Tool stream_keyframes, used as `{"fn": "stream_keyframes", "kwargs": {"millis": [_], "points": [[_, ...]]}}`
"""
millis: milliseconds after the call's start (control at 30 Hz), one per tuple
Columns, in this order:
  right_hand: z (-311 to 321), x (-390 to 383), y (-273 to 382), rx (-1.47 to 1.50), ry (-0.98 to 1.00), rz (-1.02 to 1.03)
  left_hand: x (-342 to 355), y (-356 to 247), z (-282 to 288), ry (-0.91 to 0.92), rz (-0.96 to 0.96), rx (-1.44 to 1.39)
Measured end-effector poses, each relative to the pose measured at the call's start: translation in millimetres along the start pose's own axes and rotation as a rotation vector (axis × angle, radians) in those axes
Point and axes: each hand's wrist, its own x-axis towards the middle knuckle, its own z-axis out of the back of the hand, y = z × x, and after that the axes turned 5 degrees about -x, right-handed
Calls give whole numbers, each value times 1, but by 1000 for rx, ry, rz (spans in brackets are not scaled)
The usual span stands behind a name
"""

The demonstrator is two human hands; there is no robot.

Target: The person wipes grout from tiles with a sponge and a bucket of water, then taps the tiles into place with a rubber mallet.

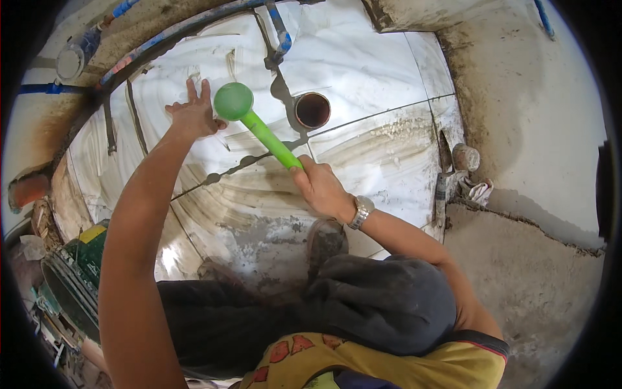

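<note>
My right hand [317,181] grips the handle of a green mallet [233,102], whose round head lies over the white floor tiles [350,71]. Beside that head, my left hand [194,113] has its fingers spread on or just above the tile surface. Right of the mallet is a round dark drain opening [312,110] in the floor. Grey wet grout lines run between the smeared, dirty tiles. My knees and shoes are below, at the tiles' near side.
Blue pipes [280,35] run along the far wall. At left are a green bucket [78,272] and assorted debris. Right of the tiles sit a short cylindrical piece [465,157], crumpled scraps [478,189], a plastered wall [518,117] and rough concrete floor [518,292].
</note>
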Motion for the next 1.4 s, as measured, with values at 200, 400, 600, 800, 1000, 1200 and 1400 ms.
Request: {"fn": "stream_keyframes", "kwargs": {"millis": [200, 400, 600, 800, 1000, 1200, 1400], "points": [[-2, -1, -21, -88, -4, 20, -2, -9, 8, 29, 15, 10], [1, 20, -20, -15, -44, 1, -8, -1, 8, -18, -11, -7], [9, 55, -8, -65, -58, -17, -9, -2, 11, 65, 15, -1], [10, 81, -6, -57, -106, 9, -4, -4, 10, 11, -1, -15], [18, 93, 11, -42, -118, 26, -6, 0, 5, -13, -40, -26], [10, 125, 2, -87, -119, 33, -10, 6, 4, 11, -5, -2], [17, 140, -2, -114, -224, 64, -9, -9, 12, 2, -59, -51]]}}
